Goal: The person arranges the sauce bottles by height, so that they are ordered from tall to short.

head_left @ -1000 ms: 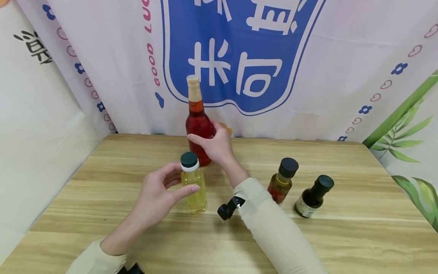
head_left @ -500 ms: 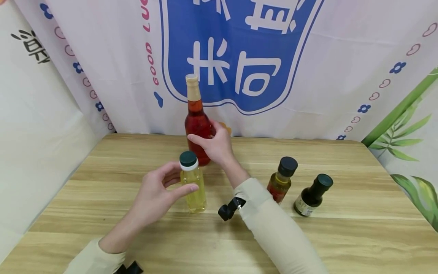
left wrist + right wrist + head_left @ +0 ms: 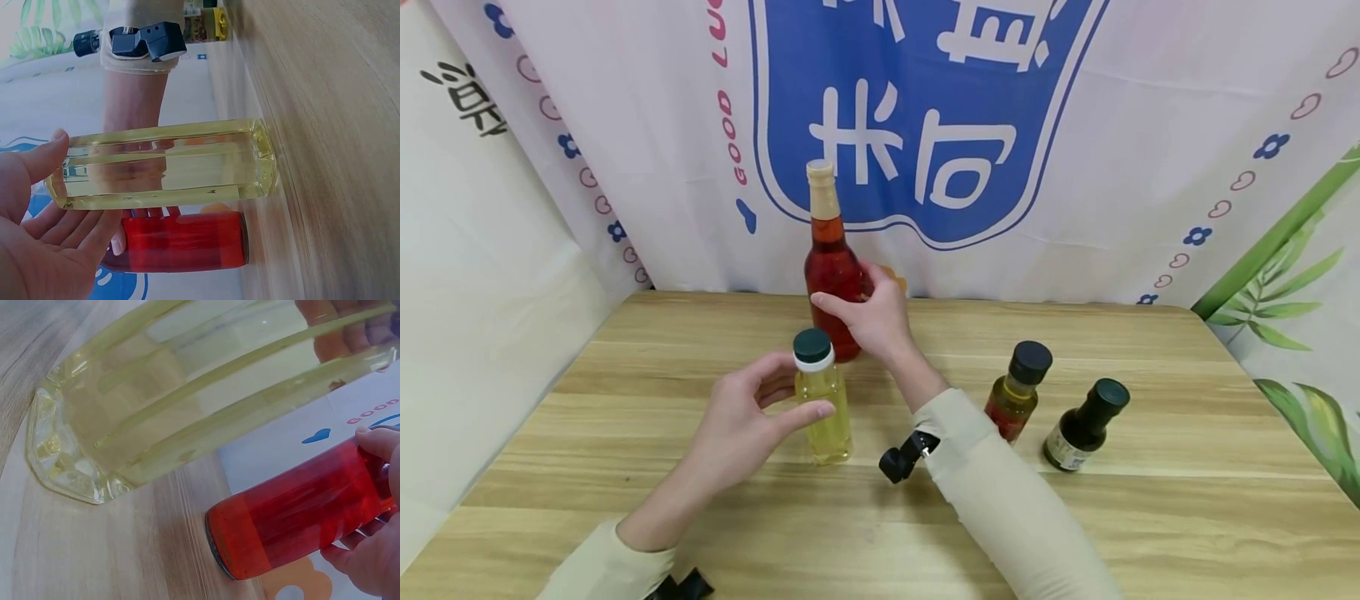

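A clear bottle of pale yellow liquid (image 3: pixel 829 425) with a dark green cap and white collar stands upright near the middle of the wooden table. My left hand (image 3: pixel 748 421) holds its upper part, thumb across the front and fingers around the far side. Just behind it, a taller glass bottle of red liquid (image 3: pixel 831 271) with a cream-coloured neck stands upright. My right hand (image 3: pixel 882 312) grips the red bottle's body from the right, thumb in front. In the right wrist view, the red bottle's base (image 3: pixel 228 544) shows beside the yellow bottle (image 3: pixel 187 394).
To the right stand a small oil bottle with a black cap (image 3: pixel 1018 387), partly hidden by my right sleeve (image 3: pixel 992 492), and a dark sauce bottle with a pale label (image 3: pixel 1086 427). A printed white curtain (image 3: pixel 1112 183) hangs behind the wooden table (image 3: pixel 1187 400).
Both hands keep their hold and the bottles stay where they were. Only the head view has shifted very slightly.
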`<state>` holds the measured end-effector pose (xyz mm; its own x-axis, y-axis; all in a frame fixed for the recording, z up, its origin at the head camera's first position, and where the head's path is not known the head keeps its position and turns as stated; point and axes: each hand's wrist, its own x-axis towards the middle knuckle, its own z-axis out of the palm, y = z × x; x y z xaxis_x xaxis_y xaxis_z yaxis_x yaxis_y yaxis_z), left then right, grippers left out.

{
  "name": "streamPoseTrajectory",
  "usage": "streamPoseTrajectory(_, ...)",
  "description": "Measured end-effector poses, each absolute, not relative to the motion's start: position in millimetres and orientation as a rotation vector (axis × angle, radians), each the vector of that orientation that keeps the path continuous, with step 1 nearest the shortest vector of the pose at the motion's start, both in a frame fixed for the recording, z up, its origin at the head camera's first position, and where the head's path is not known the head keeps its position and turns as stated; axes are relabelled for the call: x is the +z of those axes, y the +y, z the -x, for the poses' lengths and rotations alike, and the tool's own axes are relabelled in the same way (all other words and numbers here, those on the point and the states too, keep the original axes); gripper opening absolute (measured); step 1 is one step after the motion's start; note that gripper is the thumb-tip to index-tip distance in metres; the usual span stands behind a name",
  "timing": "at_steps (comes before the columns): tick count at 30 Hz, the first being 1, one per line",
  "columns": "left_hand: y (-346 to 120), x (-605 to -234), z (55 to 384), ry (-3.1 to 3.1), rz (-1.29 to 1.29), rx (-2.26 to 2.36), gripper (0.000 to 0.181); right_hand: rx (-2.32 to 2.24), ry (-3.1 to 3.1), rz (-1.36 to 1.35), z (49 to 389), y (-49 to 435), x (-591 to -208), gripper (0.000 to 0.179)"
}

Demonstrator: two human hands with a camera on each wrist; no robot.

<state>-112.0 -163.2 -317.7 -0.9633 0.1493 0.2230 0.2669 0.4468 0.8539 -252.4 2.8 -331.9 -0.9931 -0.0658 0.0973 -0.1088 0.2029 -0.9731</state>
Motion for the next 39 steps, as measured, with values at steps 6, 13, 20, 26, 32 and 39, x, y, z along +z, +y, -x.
streamPoseTrajectory(6,-164.3,-318.0,111.8,-2.569,0.387,-1.551,0.045,1.952,-2.415,-0.172,251.6,2.5,-331.3,0.073)
streamPoseTrajectory(13,-163.9,-316.6,111.5,-2.566,0.394,-1.546,0.045,1.927,-2.429,-0.159,251.0,2.7,-329.1,0.073)
streamPoseTrajectory(20,-164.0,-317.5,112.0,-2.573,0.39,-1.543,0.045,1.921,-2.441,-0.137,246.7,3.5,-324.9,0.073)
streamPoseTrajectory(26,-163.4,-318.2,112.8,-2.585,0.384,-1.529,0.046,1.932,-2.399,-0.109,240.2,6.0,-314.6,0.074)
streamPoseTrajectory(32,-163.7,-319.8,113.2,-2.577,0.386,-1.528,0.045,1.91,-2.346,-0.139,226.4,9.9,-296.5,0.069)
streamPoseTrajectory(39,-163.4,-318.6,112.4,-2.551,0.41,-1.534,0.044,1.883,-2.25,-0.205,204.1,19.0,-267.2,0.067)
